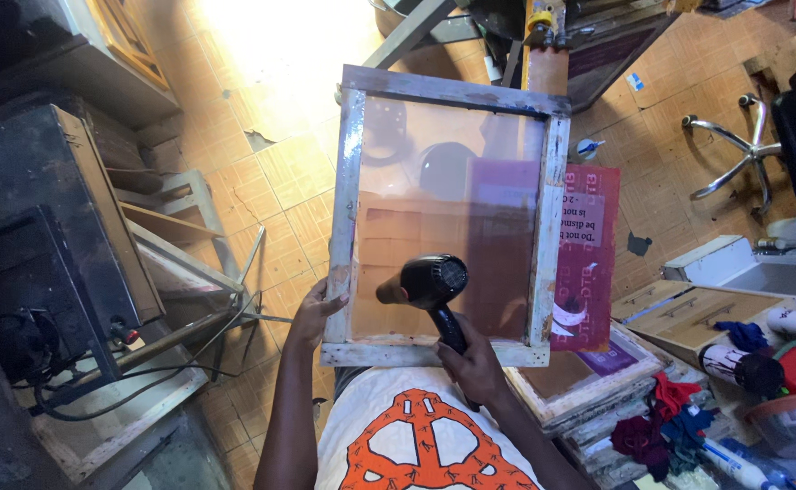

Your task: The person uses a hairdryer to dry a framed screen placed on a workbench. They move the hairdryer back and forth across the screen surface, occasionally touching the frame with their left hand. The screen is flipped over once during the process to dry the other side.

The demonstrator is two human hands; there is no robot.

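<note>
Right hand gripped a black dryer; left hand held the frame; red sign at three o'clock.

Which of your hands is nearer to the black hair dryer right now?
Right. The right hand grips the black hair dryer by its handle, its nozzle aimed at the wooden-framed mesh screen. The left hand holds that frame's left edge, apart from the dryer.

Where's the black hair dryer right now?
Head view, centre: the black hair dryer is gripped in the right hand, nozzle over the translucent mesh of the wooden-framed screen, whose left edge the left hand holds.
</note>
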